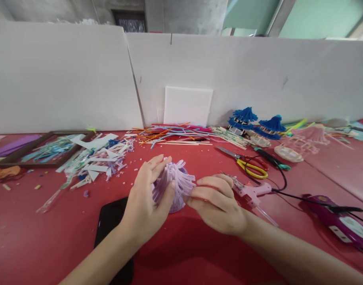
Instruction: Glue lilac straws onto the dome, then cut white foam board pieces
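A small lilac piece made of many thin strips (pixel 177 180) fans out like a cone roof at the middle of the red table (pixel 181 245). My left hand (pixel 147 194) is wrapped round its left side, with the thumb pressed on its front. At the right edge of the piece, my right hand (pixel 215 200) pinches the ends of the strips, its fingers bent together. A black phone (pixel 110 217) lies partly under my left forearm.
Right of my hands lie yellow-handled scissors (pixel 253 168), a pink glue gun (pixel 254 192) and a purple power strip (pixel 337 219). Blue roofed models (pixel 270 126) stand behind them. Coloured strips (pixel 175 133) lie at the back; paper scraps (pixel 100 156) and a brown frame (pixel 47 163) are left.
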Available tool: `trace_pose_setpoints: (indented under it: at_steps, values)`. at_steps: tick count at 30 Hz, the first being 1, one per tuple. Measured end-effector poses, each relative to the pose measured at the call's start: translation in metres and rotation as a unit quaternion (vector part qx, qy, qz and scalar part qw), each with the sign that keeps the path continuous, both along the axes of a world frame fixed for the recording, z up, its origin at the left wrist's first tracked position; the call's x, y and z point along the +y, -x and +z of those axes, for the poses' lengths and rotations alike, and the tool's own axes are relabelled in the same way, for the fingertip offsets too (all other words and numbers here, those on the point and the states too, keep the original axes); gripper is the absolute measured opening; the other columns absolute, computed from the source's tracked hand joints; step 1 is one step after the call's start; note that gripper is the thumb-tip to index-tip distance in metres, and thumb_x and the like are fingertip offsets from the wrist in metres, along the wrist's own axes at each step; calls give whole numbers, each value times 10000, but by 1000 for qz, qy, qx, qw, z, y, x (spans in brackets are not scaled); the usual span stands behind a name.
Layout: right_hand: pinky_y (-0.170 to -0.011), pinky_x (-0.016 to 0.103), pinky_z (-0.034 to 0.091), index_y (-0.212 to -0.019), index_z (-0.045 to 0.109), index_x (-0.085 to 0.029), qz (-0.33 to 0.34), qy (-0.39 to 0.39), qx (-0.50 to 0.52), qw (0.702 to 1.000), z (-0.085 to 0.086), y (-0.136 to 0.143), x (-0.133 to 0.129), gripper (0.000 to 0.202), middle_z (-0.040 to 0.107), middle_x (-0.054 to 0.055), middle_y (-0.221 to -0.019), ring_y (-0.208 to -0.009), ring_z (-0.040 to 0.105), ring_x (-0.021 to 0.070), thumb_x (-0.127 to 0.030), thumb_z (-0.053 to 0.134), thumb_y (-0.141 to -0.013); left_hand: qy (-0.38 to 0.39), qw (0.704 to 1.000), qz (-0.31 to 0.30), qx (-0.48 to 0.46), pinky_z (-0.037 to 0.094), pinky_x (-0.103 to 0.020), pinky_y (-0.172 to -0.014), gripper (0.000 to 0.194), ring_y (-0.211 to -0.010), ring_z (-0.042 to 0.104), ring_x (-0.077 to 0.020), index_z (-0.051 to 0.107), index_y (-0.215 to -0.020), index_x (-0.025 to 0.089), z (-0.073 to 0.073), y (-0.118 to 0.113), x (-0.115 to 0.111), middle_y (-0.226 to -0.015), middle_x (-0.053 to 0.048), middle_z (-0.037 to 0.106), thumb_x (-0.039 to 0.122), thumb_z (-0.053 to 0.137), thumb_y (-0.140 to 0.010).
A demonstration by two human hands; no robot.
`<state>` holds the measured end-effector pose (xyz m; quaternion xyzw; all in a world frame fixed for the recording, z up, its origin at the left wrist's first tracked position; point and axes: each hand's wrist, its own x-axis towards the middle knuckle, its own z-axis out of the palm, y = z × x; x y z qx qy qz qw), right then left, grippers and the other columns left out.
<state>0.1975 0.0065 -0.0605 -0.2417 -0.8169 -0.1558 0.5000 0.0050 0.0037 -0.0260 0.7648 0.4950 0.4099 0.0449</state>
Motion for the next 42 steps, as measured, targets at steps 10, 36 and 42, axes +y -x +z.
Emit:
trace_pose_setpoints:
  at_steps: [10,36,42]
  values:
    - [-829,425,441,-886,658,-189,50,109,32,992,26,-3,4,121,662,70,-917,-926,572,237,-258,607,-801,6,988,-52,-146,419,-425,-1032,353,-1213,524,-233,511,-1242,246,-6,-1,1,-1239,-83,582,246,537,-890]
    - [-801,366,471,-716,644,-205,26,289,95,952,52,22,23,88,629,38,-881,-886,572,190,-118,634,-723,64,951,-63,-295,486,-325,-888,275,-1052,607,-179,533,-1093,248,-13,-10,3,-1115,-51,632,231,639,-840]
    - [-804,379,471,-709,634,-218,29,248,105,963,48,24,24,98,622,29,-865,-874,573,193,-120,638,-721,65,949,-68,-301,482,-307,-885,276,-1044,603,-165,528,-1089,249,-13,-11,4,-1103,-39,632,229,639,-837]
